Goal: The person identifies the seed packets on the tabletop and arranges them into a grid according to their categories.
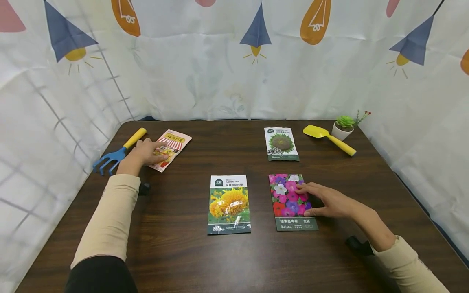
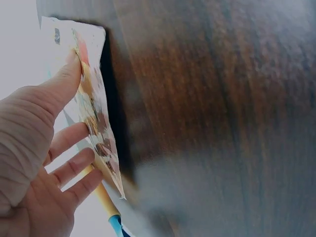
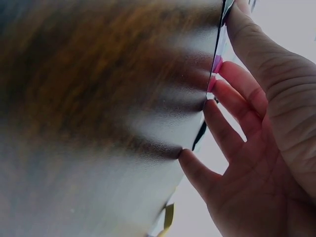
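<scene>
dark brown wood-grain table (image 1: 234, 260), blue rake (image 1: 110, 159) with yellow handle, yellow trowel (image 1: 327, 138)

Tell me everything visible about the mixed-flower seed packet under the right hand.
The mixed-flower seed packet is a glossy flat sachet printed with pink, purple, red and white blooms above a dark green band of white text. It lies face up on the dark wooden table, right of the sunflower packet. The right hand rests on its right edge, fingers spread.

Dark wooden counter (image 1: 227, 260) with a sunflower seed packet (image 1: 229, 204) near the middle, a second sunflower packet (image 1: 281, 143) further back. Blue rake (image 1: 119, 152) at far left; yellow trowel (image 1: 328, 138) touching a small potted plant (image 1: 344, 127) at far right.
</scene>
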A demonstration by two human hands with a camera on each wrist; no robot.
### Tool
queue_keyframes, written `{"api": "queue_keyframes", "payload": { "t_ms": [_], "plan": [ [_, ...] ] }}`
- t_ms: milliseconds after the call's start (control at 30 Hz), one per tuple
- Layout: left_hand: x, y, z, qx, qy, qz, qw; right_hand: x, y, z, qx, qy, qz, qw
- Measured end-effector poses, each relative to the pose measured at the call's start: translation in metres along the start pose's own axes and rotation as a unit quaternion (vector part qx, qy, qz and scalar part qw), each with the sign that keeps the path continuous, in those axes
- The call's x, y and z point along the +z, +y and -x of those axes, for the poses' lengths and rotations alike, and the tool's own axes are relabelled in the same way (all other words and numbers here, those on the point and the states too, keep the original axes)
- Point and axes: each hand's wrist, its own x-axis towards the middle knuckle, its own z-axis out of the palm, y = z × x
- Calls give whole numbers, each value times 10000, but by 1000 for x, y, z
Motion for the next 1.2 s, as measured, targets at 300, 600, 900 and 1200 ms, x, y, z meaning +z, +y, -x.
{"api": "queue_keyframes", "payload": {
  "t_ms": [300, 600, 900, 1200],
  "plan": [
    [3, 1, -2, -8, 108, 21, 9999, 1, 1, 1, 2, 6, -35, 10000],
    [1, 15, -2, 151, -27, 548, 9984, 1, 1, 1, 71, -30, -7, 10000],
    [-1, 24, -8, -82, -129, 488, 9987, 1, 0, 2, 53, 16, 4, 10000],
    [-6, 32, -7, 47, -441, 585, 9973, 1, 2, 1, 32, 21, 15, 10000]
  ]
}}
